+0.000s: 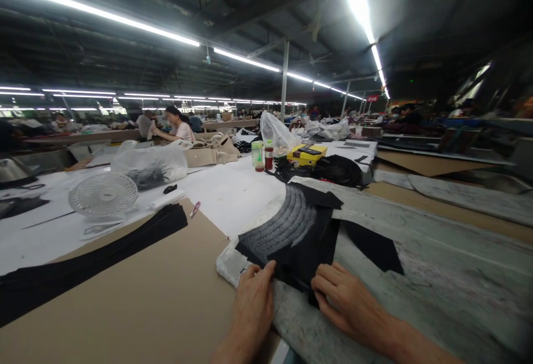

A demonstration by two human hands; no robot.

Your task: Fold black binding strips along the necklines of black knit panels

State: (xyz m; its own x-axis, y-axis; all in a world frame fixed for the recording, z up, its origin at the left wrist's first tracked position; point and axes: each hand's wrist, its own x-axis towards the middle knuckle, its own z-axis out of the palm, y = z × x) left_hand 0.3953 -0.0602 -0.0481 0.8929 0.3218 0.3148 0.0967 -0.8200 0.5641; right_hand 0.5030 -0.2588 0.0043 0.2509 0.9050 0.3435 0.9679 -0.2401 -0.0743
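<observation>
A fanned stack of black and grey fabric pieces [293,231] lies on a grey padded work surface [416,275] right in front of me. My left hand [255,297] lies flat at the near left edge of the stack, fingers stretched out and touching the fabric. My right hand [343,297] rests at the near right edge, its fingers curled onto the lowest black piece. A separate black fabric piece [375,247] lies just right of the stack.
Brown cardboard [158,292] with a long black fabric strip [95,258] covers the table to the left. Behind it are a white fan [103,193], plastic bags [152,164], small pink snips [194,209], bottles [268,156], a yellow box [307,154] and black cord [337,170]. A person [177,125] sits far off.
</observation>
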